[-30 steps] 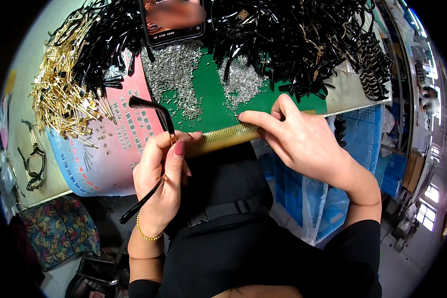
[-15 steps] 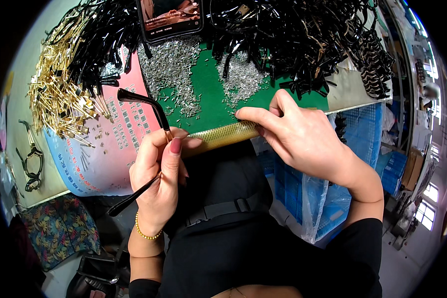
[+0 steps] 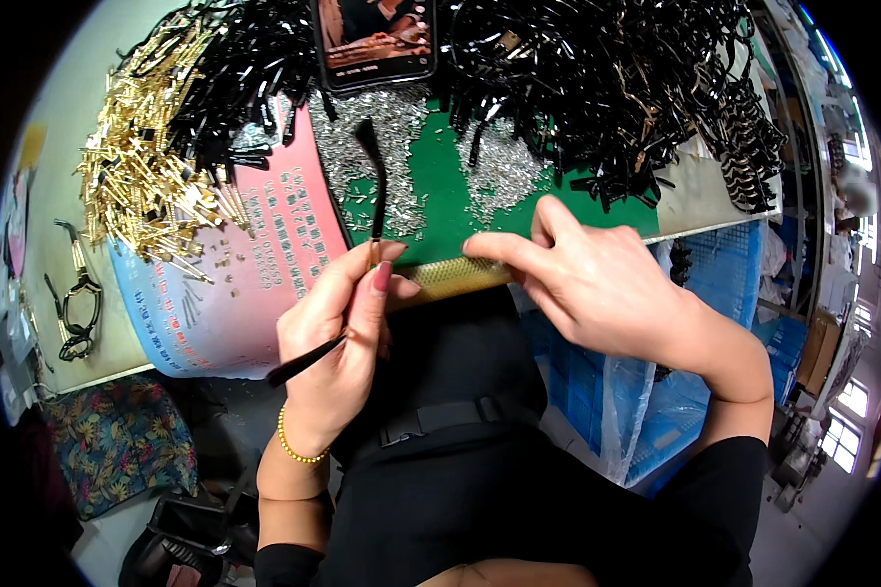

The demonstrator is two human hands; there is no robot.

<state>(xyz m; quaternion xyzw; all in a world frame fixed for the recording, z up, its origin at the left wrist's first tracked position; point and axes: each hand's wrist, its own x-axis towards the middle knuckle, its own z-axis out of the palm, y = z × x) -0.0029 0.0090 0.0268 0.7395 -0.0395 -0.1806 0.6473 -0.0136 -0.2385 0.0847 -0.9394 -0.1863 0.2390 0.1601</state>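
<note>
My left hand [image 3: 335, 328] is closed around two dark eyeglass temple arms. One black temple arm [image 3: 378, 176] points up from the fingertips with its curved end highest. The other black temple arm [image 3: 305, 362] sticks out beside the palm toward the lower left. My right hand [image 3: 597, 279] rests at the yellow honeycomb-patterned front edge [image 3: 445, 279] of the table, its index finger stretched to the left and other fingers bent. No object shows in it. Just beyond that fingertip lies a pile of small silver pieces [image 3: 499, 176]; a larger silver pile [image 3: 396, 137] is left of it.
Gold temple arms [image 3: 157, 186] heap at the left, with black ones [image 3: 617, 88] across the back. A phone [image 3: 377, 44] stands among them. A printed pink sheet [image 3: 264, 225] covers the left front. Black glasses frames [image 3: 80, 303] lie far left; a blue crate [image 3: 700, 391] stands at right.
The whole view has shifted, moving the table contents rightward in the picture. My left hand has turned the upper temple arm more upright. My right fingertip stays by the table edge.
</note>
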